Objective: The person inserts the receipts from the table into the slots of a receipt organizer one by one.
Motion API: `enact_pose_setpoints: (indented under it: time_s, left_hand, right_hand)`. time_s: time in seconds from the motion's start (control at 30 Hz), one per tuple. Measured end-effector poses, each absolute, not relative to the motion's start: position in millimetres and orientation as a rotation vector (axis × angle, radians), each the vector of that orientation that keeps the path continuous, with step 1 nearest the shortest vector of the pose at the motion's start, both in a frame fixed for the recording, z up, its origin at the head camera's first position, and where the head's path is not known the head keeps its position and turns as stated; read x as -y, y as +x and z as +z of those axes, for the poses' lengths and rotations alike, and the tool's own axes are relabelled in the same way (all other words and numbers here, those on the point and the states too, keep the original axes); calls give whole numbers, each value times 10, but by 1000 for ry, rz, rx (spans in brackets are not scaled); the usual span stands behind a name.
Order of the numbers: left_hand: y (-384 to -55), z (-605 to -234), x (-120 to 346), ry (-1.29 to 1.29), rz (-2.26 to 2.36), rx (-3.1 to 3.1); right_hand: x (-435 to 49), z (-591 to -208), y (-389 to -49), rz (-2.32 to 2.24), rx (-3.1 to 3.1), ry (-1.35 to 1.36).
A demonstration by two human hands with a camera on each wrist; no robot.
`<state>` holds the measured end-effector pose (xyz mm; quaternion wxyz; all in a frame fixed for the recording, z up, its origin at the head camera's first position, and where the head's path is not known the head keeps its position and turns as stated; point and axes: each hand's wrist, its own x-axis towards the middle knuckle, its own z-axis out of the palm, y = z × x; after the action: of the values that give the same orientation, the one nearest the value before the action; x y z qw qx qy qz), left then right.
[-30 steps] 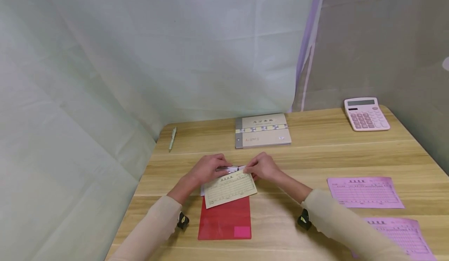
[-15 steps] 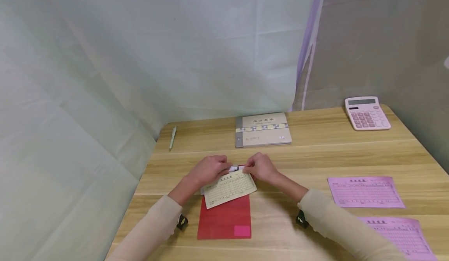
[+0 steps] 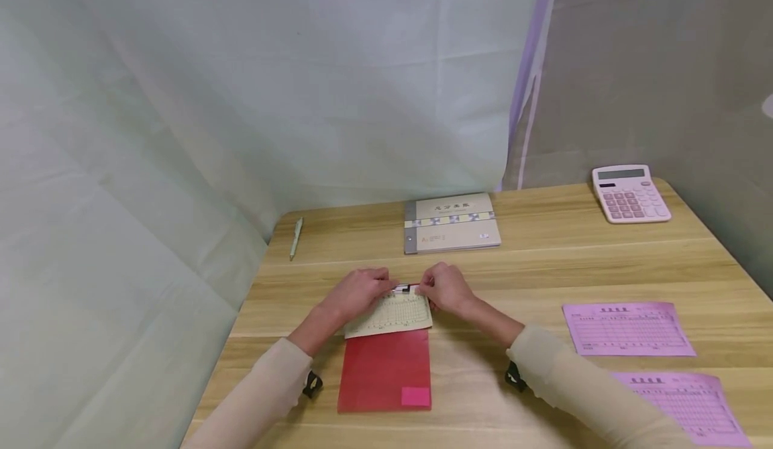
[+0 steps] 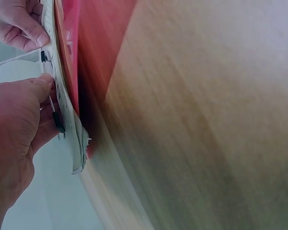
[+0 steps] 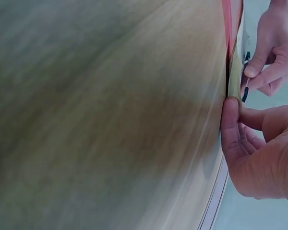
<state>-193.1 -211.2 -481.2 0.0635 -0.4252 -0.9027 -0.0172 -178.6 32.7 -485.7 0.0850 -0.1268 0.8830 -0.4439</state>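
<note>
A red clipboard (image 3: 383,372) lies on the table in front of me in the head view. My left hand (image 3: 361,290) is at its top edge, pinching the wire clip (image 3: 402,289) between thumb and fingers. The left wrist view shows the thumb on the clip's wire lever (image 4: 53,103). A pale yellow printed slip (image 3: 392,316) covers the clipboard's upper part, its top edge at the clip. My right hand (image 3: 449,288) pinches the slip's top right corner, as the right wrist view also shows at the yellow paper's edge (image 5: 235,79). The left hand partly hides the slip's left side.
Two pink printed slips, an upper one (image 3: 628,329) and a lower one (image 3: 685,405), lie at the right. A bound account book (image 3: 453,224) lies at the back, a calculator (image 3: 631,194) at back right, a pen (image 3: 296,239) at back left. A pink label (image 3: 415,396) marks the clipboard's lower corner.
The yellow slip has moved up toward the clip and turned straighter, now nearly in line with the clipboard. Both hands keep their holds near the top edge.
</note>
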Motion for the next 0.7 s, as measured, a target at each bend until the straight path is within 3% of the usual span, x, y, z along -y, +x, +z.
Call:
enact_pose_setpoints:
  time_s: [0.7]
  left_hand:
    - [-1913, -4838, 2106, -1294, -66, 2661]
  right_hand:
    - [-275, -4890, -1770, -1318, -2722, -345]
